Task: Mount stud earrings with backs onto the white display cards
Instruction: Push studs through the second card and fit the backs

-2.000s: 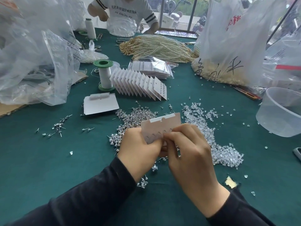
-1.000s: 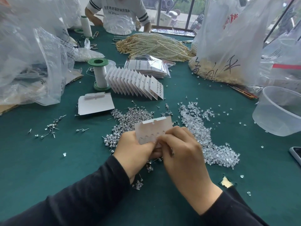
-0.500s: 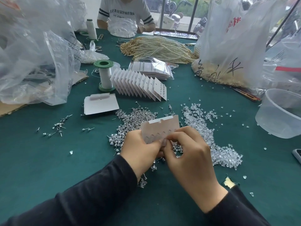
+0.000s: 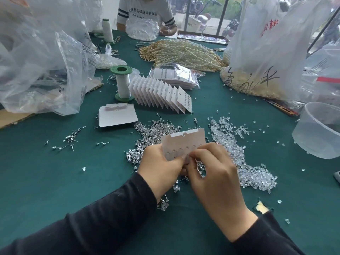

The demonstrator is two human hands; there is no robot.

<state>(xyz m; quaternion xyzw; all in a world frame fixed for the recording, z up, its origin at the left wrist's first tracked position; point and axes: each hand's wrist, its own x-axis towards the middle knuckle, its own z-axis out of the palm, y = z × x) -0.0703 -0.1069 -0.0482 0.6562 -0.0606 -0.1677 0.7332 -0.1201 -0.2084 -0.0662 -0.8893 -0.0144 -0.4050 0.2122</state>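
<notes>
My left hand (image 4: pixel 161 169) grips a white display card (image 4: pixel 184 142) by its lower left, held upright above the table with its back toward me. My right hand (image 4: pixel 215 175) pinches at the card's lower right edge; whatever small piece sits between its fingertips is hidden. Under and behind the card lies a heap of silver stud earrings (image 4: pixel 156 133). A heap of clear earring backs (image 4: pixel 237 155) spreads to the right. A fanned row of filled cards (image 4: pixel 161 96) stands behind, and a stack of blank cards (image 4: pixel 117 115) lies to the left.
Green cloth covers the table (image 4: pixel 46 181). A thread spool (image 4: pixel 122 83) stands by the filled cards. Loose studs (image 4: pixel 70 138) are scattered left. A clear plastic tub (image 4: pixel 320 129) sits at right, plastic bags (image 4: pixel 40 57) at left and right, pearl strands (image 4: pixel 182 52) behind. Another person sits across.
Both hands stay on the card in almost the same place. My right fingertips have shifted a little along the card's lower right edge.
</notes>
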